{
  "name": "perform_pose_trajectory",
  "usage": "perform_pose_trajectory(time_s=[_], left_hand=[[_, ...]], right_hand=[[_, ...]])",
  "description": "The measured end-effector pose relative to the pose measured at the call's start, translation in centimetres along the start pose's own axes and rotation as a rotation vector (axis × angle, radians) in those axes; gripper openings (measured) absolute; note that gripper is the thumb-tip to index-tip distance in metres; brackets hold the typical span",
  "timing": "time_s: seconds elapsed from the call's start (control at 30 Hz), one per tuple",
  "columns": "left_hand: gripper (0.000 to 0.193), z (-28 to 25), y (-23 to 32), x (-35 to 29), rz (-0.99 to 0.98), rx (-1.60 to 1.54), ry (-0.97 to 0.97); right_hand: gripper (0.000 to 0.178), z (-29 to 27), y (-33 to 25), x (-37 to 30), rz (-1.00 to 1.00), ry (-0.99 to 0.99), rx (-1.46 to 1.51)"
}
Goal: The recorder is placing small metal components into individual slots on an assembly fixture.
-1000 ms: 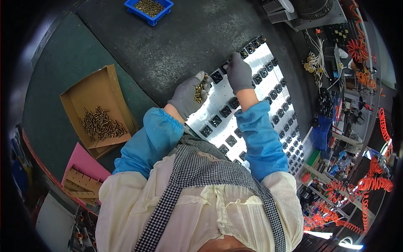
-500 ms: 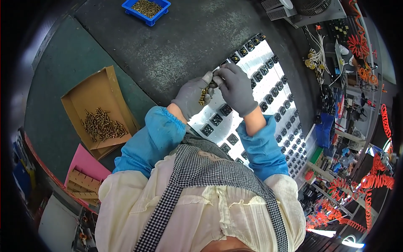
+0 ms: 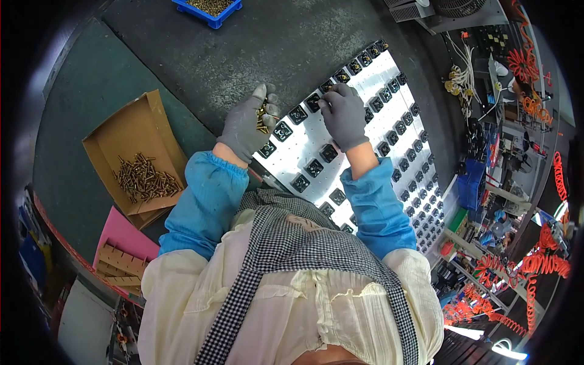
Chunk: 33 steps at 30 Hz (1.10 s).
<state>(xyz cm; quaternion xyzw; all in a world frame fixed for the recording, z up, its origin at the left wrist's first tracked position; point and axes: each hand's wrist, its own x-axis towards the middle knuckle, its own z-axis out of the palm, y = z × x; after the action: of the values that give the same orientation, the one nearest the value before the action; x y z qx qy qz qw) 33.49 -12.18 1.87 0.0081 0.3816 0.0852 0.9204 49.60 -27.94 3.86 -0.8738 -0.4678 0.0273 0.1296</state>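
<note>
My left hand (image 3: pixel 243 126), in a grey glove, curls around a small bunch of brass screws (image 3: pixel 262 120) above the near-left edge of a silver metal plate (image 3: pixel 277 161). Rows of small black square parts (image 3: pixel 314 168) sit on that plate. My right hand (image 3: pixel 345 118), also gloved, is over the plate's far edge row. Its fingertips are pinched together close to a black square part (image 3: pixel 313 102); whatever they hold is too small or hidden to make out. Brass pieces show in several parts of the far edge row.
At left, an open cardboard box (image 3: pixel 128 125) holds a pile of brass screws (image 3: pixel 146 177). Beside it are a pink sheet (image 3: pixel 129 234) and cardboard dividers (image 3: pixel 121 261). A blue tray (image 3: pixel 216 21) of small brass pieces stands at the far edge. Coiled red hoses (image 3: pixel 522 66) hang at right.
My hands have parted: the left moved left with the screws, away from the right. The right hand shifted slightly, its fingertips now down by the far edge row.
</note>
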Motion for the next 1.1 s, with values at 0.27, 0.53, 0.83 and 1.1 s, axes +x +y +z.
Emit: perform_pose_trajectory(time_s=[0.27, 0.53, 0.83, 1.1], left_hand=[[0.019, -0.2, -0.5, 0.0, 0.017, 0.023, -0.005], [0.019, 0.1, -0.6, -0.1, 0.026, 0.052, 0.026], [0.018, -1.2, -0.6, 0.2, -0.011, 0.006, -0.046], [0.020, -0.3, -0.5, 0.8, 0.003, 0.141, 0.107]], right_hand=[[0.013, 0.3, -0.2, 0.1, 0.011, -0.009, -0.035], [0.013, 0.4, -0.8, 0.3, 0.075, -0.043, -0.073], [0.027, -2.1, 0.1, -2.3, 0.018, 0.044, 0.077], [0.042, 0.0, -0.6, -2.9, -0.008, -0.043, -0.058]])
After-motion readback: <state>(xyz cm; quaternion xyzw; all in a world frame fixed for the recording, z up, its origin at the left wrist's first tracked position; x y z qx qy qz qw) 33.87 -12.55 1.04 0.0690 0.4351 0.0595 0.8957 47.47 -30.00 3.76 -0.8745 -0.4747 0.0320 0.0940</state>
